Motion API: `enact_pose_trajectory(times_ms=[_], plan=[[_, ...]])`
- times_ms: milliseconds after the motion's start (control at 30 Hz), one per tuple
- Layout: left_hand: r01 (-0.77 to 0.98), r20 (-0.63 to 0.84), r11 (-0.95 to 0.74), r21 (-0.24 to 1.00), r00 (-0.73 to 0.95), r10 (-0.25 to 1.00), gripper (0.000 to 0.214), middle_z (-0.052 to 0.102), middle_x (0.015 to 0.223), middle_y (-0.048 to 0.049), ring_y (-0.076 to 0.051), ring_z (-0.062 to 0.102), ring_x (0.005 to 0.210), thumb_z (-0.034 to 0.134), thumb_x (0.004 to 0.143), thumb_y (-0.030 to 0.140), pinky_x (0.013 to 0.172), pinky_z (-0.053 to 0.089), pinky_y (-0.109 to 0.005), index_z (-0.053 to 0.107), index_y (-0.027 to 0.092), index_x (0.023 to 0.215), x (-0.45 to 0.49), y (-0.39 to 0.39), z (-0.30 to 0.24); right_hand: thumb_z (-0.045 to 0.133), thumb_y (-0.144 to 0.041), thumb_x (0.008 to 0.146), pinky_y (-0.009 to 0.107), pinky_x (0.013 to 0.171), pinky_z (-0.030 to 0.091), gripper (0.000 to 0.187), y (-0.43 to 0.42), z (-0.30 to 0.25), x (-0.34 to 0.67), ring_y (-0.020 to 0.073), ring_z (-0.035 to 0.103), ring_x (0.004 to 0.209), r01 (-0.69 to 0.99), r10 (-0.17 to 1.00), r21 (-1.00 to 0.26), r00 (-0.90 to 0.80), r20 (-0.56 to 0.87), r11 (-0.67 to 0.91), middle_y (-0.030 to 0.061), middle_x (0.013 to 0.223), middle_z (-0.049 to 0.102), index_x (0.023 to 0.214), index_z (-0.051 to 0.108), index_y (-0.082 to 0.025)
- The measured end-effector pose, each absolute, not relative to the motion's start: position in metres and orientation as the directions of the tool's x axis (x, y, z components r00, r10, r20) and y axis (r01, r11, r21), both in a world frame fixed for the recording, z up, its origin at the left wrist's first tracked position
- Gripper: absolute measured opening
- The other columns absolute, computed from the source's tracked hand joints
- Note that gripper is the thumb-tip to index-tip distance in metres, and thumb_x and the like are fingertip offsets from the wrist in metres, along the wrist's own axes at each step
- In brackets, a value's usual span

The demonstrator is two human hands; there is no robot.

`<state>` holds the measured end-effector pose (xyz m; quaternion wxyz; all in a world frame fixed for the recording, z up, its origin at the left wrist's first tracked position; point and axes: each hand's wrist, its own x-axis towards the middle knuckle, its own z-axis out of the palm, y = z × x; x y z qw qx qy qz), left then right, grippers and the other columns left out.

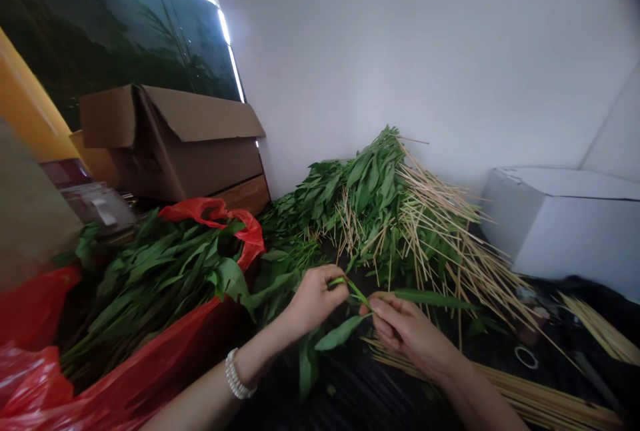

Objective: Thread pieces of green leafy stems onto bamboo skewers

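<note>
My left hand (pixel 320 294), with a pearl bracelet at its wrist, pinches one part of a green leafy stem (pixel 357 292). On the same stem, my right hand (pixel 400 324) closes its thumb and fingers a short way to the right. Long green leaves (pixel 340 333) hang below and stick out to the right past my right hand. Just beyond both hands lies a big heap of leafy stems (pixel 370 181) with thin wooden sticks (pixel 445 231) fanning out to the right. The spots where my fingertips press on the stem are partly hidden.
A red plastic bag (pixel 175 337) full of leafy stems stands at the left. Behind it is an open cardboard box (pixel 200 157). A white box (pixel 565 217) sits at the right. Loose sticks (pixel 540 394) and a white ring (pixel 527 357) lie on the black surface.
</note>
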<state>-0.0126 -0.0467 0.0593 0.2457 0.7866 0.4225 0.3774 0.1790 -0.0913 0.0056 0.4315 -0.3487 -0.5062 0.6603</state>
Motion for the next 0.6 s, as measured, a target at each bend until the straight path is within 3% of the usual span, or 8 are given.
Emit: enact_pose_trajectory(times_ms=[67, 167, 233, 333, 400, 500, 600], plan=[[0.405, 0.359, -0.399, 0.822, 0.175, 0.917, 0.014, 0.045, 0.055, 0.0045, -0.011, 0.041, 0.054, 0.048, 0.073, 0.020, 0.053, 0.033, -0.021, 0.053, 0.017, 0.060, -0.022, -0.034, 0.066, 0.062, -0.059, 0.080, 0.022, 0.042, 0.019, 0.042, -0.091, 0.005, 0.182, 0.0050, 0.026, 0.039, -0.167, 0.929, -0.981, -0.370, -0.025, -0.093, -0.0113, 0.046, 0.034, 0.080, 0.060, -0.017], [0.383, 0.377, -0.350, 0.855, 0.004, 0.926, 0.022, 0.032, 0.051, 0.0072, -0.010, 0.029, 0.047, 0.040, 0.083, 0.030, 0.046, 0.025, -0.021, 0.051, 0.019, 0.068, -0.042, -0.020, 0.086, 0.060, -0.060, 0.080, 0.023, 0.043, 0.021, 0.043, -0.091, 0.003, 0.187, 0.0061, 0.027, 0.040, -0.058, 0.950, -0.996, -0.308, -0.048, -0.069, -0.0101, 0.047, 0.036, 0.080, 0.062, -0.018], [0.372, 0.416, -0.397, 0.839, 0.032, 0.909, 0.024, 0.041, 0.058, 0.0053, -0.011, 0.037, 0.053, 0.042, 0.086, 0.034, 0.050, 0.031, -0.020, 0.053, 0.018, 0.072, -0.049, -0.020, 0.098, 0.059, -0.060, 0.080, 0.023, 0.043, 0.022, 0.041, -0.090, 0.001, 0.186, 0.0074, 0.029, 0.041, 0.014, 0.964, -0.998, -0.256, -0.069, -0.068, -0.0091, 0.047, 0.037, 0.080, 0.063, -0.019], [0.384, 0.429, -0.482, 0.788, 0.219, 0.876, 0.028, 0.054, 0.069, 0.0017, -0.012, 0.049, 0.063, 0.039, 0.093, 0.036, 0.060, 0.041, -0.022, 0.053, 0.018, 0.077, -0.045, -0.032, 0.105, 0.056, -0.055, 0.081, 0.024, 0.044, 0.025, 0.035, -0.091, 0.002, 0.183, 0.0100, 0.033, 0.042, 0.137, 0.977, -0.990, -0.204, -0.055, -0.027, -0.0073, 0.047, 0.038, 0.080, 0.065, -0.022], [0.485, 0.415, -0.559, 0.673, 0.378, 0.827, 0.029, 0.059, 0.073, 0.0005, -0.013, 0.054, 0.066, 0.036, 0.097, 0.035, 0.065, 0.044, -0.024, 0.057, 0.018, 0.085, -0.035, -0.043, 0.102, 0.055, -0.049, 0.082, 0.025, 0.046, 0.028, 0.030, -0.092, 0.005, 0.180, 0.0122, 0.039, 0.045, 0.221, 0.983, -0.973, -0.185, 0.017, 0.059, -0.0052, 0.048, 0.042, 0.076, 0.066, -0.022], [0.581, 0.362, -0.757, 0.299, 0.664, 0.654, 0.022, 0.066, 0.093, -0.0027, -0.016, 0.062, 0.083, 0.049, 0.095, 0.034, 0.073, 0.046, -0.025, 0.061, 0.021, 0.108, -0.022, -0.055, 0.090, 0.053, -0.040, 0.084, 0.027, 0.055, 0.034, 0.026, -0.094, 0.006, 0.177, 0.0155, 0.049, 0.056, 0.333, 0.973, -0.922, -0.181, 0.143, 0.198, -0.0009, 0.057, 0.055, 0.071, 0.067, -0.021], [0.530, 0.207, -0.847, -0.051, 0.835, 0.510, 0.025, 0.065, 0.093, -0.0018, -0.016, 0.064, 0.076, 0.058, 0.091, 0.027, 0.060, 0.044, -0.023, 0.062, 0.025, 0.115, -0.017, -0.059, 0.082, 0.051, -0.037, 0.086, 0.027, 0.060, 0.036, 0.028, -0.094, 0.003, 0.175, 0.0160, 0.052, 0.062, 0.381, 0.965, -0.891, -0.188, 0.185, 0.246, 0.0000, 0.063, 0.059, 0.070, 0.066, -0.020]])
